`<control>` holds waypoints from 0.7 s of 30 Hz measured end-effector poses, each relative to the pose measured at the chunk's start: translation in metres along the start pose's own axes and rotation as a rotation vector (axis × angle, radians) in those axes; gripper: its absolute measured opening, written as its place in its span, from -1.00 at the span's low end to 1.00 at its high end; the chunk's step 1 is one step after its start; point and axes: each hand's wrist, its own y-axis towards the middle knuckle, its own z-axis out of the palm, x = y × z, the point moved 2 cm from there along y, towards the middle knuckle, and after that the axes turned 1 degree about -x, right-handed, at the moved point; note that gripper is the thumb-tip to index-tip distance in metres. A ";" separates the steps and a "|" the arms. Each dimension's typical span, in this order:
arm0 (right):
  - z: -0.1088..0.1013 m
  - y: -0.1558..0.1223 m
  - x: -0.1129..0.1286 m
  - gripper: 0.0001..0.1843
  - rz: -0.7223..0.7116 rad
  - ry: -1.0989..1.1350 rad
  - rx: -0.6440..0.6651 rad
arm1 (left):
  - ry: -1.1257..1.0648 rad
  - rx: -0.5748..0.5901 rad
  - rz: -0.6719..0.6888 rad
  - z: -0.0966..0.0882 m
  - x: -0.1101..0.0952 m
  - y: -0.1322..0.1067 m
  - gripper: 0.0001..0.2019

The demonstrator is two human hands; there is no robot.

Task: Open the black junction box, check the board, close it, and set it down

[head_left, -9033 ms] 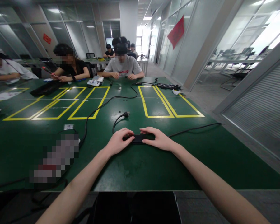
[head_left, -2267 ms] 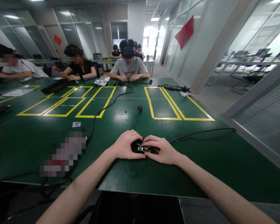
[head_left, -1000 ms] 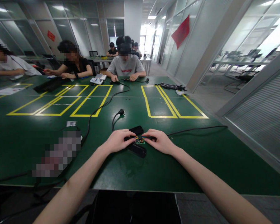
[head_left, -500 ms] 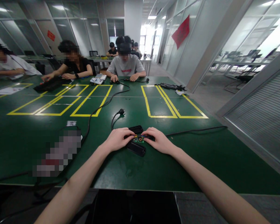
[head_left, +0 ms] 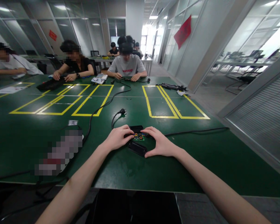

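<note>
On the green table (head_left: pixel 135 168) lies an opened black power adapter. Its green circuit board (head_left: pixel 138 137) with orange parts sits between my hands. One black shell half (head_left: pixel 136 128) lies just behind the board, the other shell half (head_left: pixel 137 148) just in front. My left hand (head_left: pixel 118 139) pinches the board's left end with curled fingers. My right hand (head_left: pixel 160 143) holds the right end, its thumb reaching down towards the front shell half. A black cable (head_left: pixel 196 131) runs right from the board, and a cord with a plug (head_left: pixel 122 111) curls off behind it.
Yellow tape rectangles (head_left: pixel 158 104) mark the table's far half. A blurred-out object (head_left: pixel 60 152) lies at the left with a long black cable (head_left: pixel 100 107) beside it. Several people sit along the far edge; one in a grey shirt (head_left: pixel 127 67) handles cables. A dark screen (head_left: pixel 135 207) sits below the table edge.
The adapter was closed nine seconds ago; it has since come apart into two shell halves and a board. In the last half second my right thumb has spread down towards the front shell half.
</note>
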 end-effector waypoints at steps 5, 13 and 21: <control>-0.001 0.001 0.000 -0.20 -0.014 -0.004 -0.005 | -0.004 0.000 -0.009 0.002 0.002 0.000 -0.80; 0.005 0.001 0.015 -0.58 -0.146 -0.065 -0.047 | 0.009 -0.013 -0.009 0.004 0.005 -0.001 -0.82; 0.005 0.003 0.010 -0.64 -0.118 -0.053 -0.050 | 0.025 0.007 -0.017 0.003 0.009 0.001 -0.84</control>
